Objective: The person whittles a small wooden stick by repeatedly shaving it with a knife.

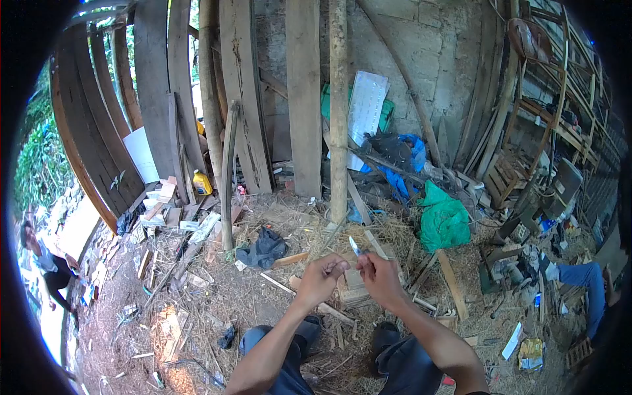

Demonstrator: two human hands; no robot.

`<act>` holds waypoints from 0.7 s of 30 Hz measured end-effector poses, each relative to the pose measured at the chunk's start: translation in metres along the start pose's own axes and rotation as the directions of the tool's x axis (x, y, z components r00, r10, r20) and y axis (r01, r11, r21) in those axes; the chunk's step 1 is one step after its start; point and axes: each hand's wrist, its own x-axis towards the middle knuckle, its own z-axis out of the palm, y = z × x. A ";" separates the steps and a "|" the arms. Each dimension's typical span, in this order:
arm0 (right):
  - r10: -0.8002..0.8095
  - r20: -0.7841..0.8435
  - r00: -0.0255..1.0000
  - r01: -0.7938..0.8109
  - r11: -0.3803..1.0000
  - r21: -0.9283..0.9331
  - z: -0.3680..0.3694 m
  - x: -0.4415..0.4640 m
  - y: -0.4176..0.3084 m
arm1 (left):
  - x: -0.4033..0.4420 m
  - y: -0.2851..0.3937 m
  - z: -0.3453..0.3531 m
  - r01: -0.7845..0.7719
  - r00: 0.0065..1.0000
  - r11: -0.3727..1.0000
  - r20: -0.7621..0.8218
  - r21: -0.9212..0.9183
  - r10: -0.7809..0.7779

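My right hand (pixel 382 282) is closed around a small knife (pixel 355 247). Its short pale blade points up and away from me, while the fingers cover the handle. Close by on the left, my left hand (pixel 321 280) is curled with thumb and fingers pressed together. Whatever it pinches, if anything, is too small or hidden to make out. A small gap separates the two hands. Below and beyond them a light wooden block (pixel 354 294) sits on the straw-covered ground, partly hidden by my right hand. My knees and dark shoes show under my forearms.
A wooden post (pixel 338 131) stands ahead, with a green sack (pixel 444 220) to its right and a black plastic bag (pixel 263 248) to its left. Wood scraps and shavings litter the ground (pixel 257 299). One person (pixel 49 263) is far left; another's jeans-clad leg (pixel 582 280) shows at right.
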 end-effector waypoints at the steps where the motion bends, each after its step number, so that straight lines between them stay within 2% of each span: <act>1: 0.092 -0.024 0.995 -0.091 0.994 0.055 -0.005 0.004 0.001 | -0.001 -0.002 0.002 0.003 1.000 1.000 0.006 0.005 -0.003; 2: 0.182 -0.044 0.982 -0.176 0.978 0.114 -0.008 0.008 -0.002 | 0.000 0.001 0.003 -0.078 0.997 0.996 -0.014 -0.052 0.077; 3: 0.184 -0.046 0.982 -0.178 0.977 0.117 -0.005 0.007 -0.001 | 0.000 0.003 0.004 -0.159 0.987 0.981 -0.038 -0.109 0.156; 4: 0.133 -0.042 0.990 -0.129 0.988 0.090 -0.002 0.004 0.001 | -0.001 -0.002 0.003 -0.157 0.987 0.981 -0.038 -0.111 0.154; 5: 0.077 -0.033 0.997 -0.075 0.995 0.059 -0.001 0.002 0.003 | -0.003 -0.005 0.002 -0.137 0.991 0.990 -0.020 -0.031 0.136; 6: 0.088 0.043 0.995 -0.090 0.995 0.051 0.000 -0.002 0.001 | -0.002 -0.006 0.003 -0.119 0.993 0.992 -0.006 0.050 0.120; 7: 0.088 0.043 0.995 -0.090 0.995 0.050 -0.002 -0.002 0.001 | -0.002 -0.007 0.003 -0.120 0.993 0.992 -0.006 0.049 0.120; 9: 0.186 0.170 0.968 -0.195 0.980 0.037 -0.008 0.002 -0.010 | -0.002 0.007 -0.004 0.060 0.998 0.991 0.032 -0.119 -0.057; 13: 0.201 0.217 0.955 -0.223 0.971 0.085 -0.010 0.003 -0.017 | -0.001 0.004 0.001 -0.051 0.999 0.993 -0.024 -0.109 0.049; 15: 0.161 0.360 0.919 -0.226 0.963 0.146 -0.008 0.000 -0.017 | 0.002 0.003 0.003 -0.112 0.992 0.981 -0.070 -0.158 0.102; 19: 0.100 0.378 0.920 -0.190 0.960 0.207 -0.005 -0.003 -0.020 | 0.004 -0.002 -0.001 -0.007 0.999 0.969 -0.042 -0.247 -0.004; 21: 0.140 0.407 0.903 -0.260 0.931 0.257 -0.008 -0.002 -0.020 | 0.004 -0.006 -0.004 0.007 0.997 0.977 -0.077 -0.212 -0.024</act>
